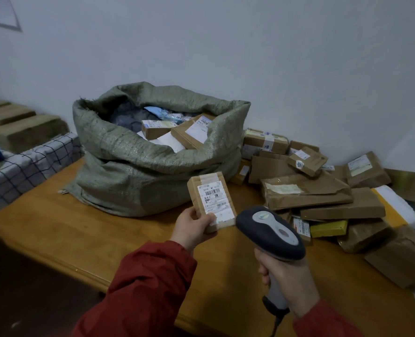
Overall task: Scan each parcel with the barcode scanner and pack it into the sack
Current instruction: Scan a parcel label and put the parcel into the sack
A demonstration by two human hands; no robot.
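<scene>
Hands grip: left [194,227] small parcel [211,201], right [290,282] barcode scanner [271,233].

1. Bare table [99,237], left of and nearer than the left hand [193,228]: open passage.
2. Sack [133,176], just beyond the left hand: slumped side bars a level reach; the mouth gapes above (parcels lie close under its rim).
3. Parcel pile [328,200], right of and beyond the right hand [290,283]: crowds the table up to the wall [311,69].
4. Between the hands: narrow gap, occupied by held parcel [211,203] and scanner [272,232].
</scene>
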